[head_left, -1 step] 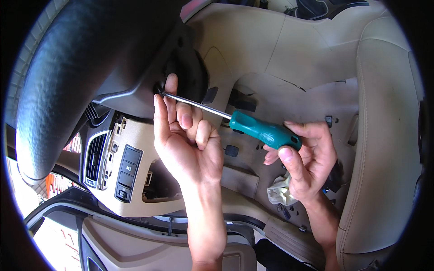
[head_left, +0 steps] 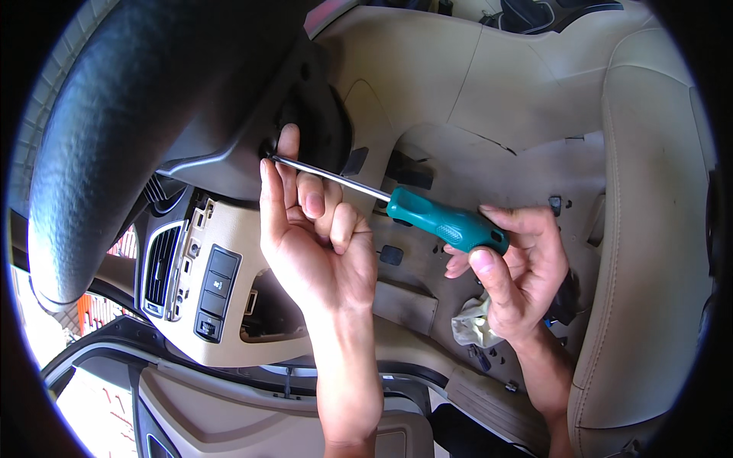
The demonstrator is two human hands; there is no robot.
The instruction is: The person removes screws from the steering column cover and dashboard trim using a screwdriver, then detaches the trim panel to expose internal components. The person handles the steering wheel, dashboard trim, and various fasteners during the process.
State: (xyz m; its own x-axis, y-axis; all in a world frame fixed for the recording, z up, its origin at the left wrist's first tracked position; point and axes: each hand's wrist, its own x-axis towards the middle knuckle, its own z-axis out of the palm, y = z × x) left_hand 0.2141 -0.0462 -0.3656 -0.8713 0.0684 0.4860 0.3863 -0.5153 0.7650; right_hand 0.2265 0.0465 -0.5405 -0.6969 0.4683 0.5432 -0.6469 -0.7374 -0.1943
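Observation:
A screwdriver (head_left: 450, 219) with a green handle and a slim metal shaft slants from lower right to upper left. My right hand (head_left: 527, 259) is closed on the end of its handle, thumb below and fingers behind. Palm up, my left hand (head_left: 324, 252) has its fingers at the front of the shaft, which runs between them. The tip meets a dark round hole in the black steering column cover (head_left: 237, 149); fingertips and shadow partly hide it, so the fastener there cannot be made out.
The black steering wheel (head_left: 99, 153) fills the upper left. Below sits a beige dash panel (head_left: 229, 340) with an air vent, switches and an opening. On the footwell floor lie pedals, a crumpled white cloth (head_left: 469, 324) and several small parts. A beige seat (head_left: 649, 229) borders the right.

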